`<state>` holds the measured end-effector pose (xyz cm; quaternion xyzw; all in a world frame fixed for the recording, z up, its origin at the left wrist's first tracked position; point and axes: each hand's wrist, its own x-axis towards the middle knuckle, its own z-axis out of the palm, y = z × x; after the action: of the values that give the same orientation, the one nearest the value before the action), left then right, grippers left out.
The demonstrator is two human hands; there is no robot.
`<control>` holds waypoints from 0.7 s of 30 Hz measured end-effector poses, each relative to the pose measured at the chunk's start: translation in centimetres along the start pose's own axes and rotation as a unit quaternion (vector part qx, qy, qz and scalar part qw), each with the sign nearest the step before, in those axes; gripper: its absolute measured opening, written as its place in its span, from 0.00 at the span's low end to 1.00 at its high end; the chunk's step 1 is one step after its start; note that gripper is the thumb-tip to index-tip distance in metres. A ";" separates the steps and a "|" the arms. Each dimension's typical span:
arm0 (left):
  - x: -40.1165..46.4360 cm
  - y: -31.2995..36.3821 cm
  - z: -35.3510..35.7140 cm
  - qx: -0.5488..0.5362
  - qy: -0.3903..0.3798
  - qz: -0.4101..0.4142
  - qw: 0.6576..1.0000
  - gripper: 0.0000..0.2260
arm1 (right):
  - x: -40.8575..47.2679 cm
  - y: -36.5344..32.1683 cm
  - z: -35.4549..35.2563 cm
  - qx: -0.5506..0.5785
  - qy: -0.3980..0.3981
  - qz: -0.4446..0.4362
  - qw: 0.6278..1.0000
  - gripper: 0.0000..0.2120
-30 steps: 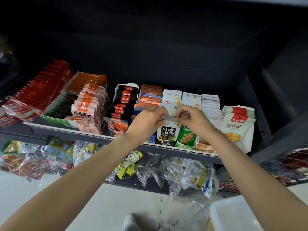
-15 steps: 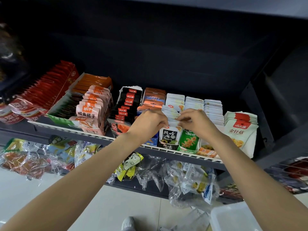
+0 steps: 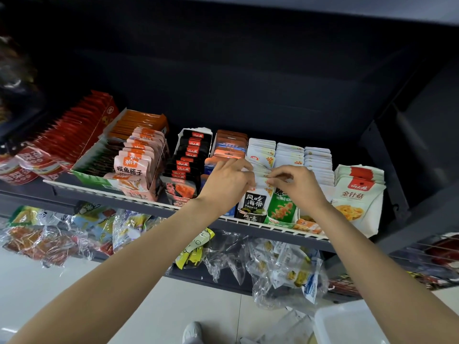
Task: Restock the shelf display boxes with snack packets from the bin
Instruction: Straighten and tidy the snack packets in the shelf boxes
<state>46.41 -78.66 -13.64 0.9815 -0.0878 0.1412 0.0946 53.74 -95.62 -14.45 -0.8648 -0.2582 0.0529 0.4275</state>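
Observation:
Both hands work at a black-fronted display box (image 3: 252, 203) of white snack packets (image 3: 262, 155) on the shelf. My left hand (image 3: 227, 181) has its fingers curled over the front packets at the box's left side. From the right, my right hand (image 3: 296, 183) pinches the top edge of a front white packet (image 3: 263, 181). A green-fronted display box (image 3: 282, 209) stands right beside it, partly behind my right hand. The white bin (image 3: 352, 324) sits on the floor at the lower right, and its contents are out of sight.
Other display boxes fill the shelf: black packets (image 3: 190, 160), pink ones (image 3: 135, 165), red ones (image 3: 67, 132), and white mushroom packets (image 3: 359, 192) at the right end. A white wire rail (image 3: 139, 199) edges the shelf. Clear bagged snacks (image 3: 280, 266) hang below. A shoe (image 3: 192, 332) shows on the floor.
Both hands stayed at the front of the white packets. The fingers shifted a little along the packet tops, and the view tilted slightly.

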 end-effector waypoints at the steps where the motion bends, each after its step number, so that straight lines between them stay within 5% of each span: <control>1: 0.0 -0.1 0.2 0.003 0.008 -0.017 1.000 0.10 | -0.1 0.0 0.0 0.017 0.000 0.012 1.000 0.04; 4: -0.1 -0.6 0.3 0.004 -0.037 -0.075 0.996 0.26 | -0.3 0.0 0.3 0.033 -0.010 0.039 0.999 0.11; 6: -0.2 -0.5 0.2 0.016 -0.098 -0.035 0.994 0.31 | -0.2 -0.1 0.8 0.014 -0.019 0.035 0.999 0.15; 10: -1.1 0.4 0.8 0.096 -0.162 0.062 0.980 0.34 | 1.1 -0.8 1.0 -0.061 -0.037 0.015 0.997 0.14; 17: -0.7 -0.9 -0.2 0.078 -0.191 0.035 0.978 0.32 | 2.3 -1.3 0.0 -0.100 -0.027 0.026 0.994 0.03; 21: -0.4 -0.4 0.5 0.042 -0.163 0.011 0.986 0.35 | 1.7 -1.2 -1.0 -0.105 -0.088 0.035 0.990 0.03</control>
<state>46.25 -78.31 -14.27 0.9934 -0.1073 -0.0159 0.0361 55.06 -94.90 -12.71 -0.9052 -0.2690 0.1165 0.3077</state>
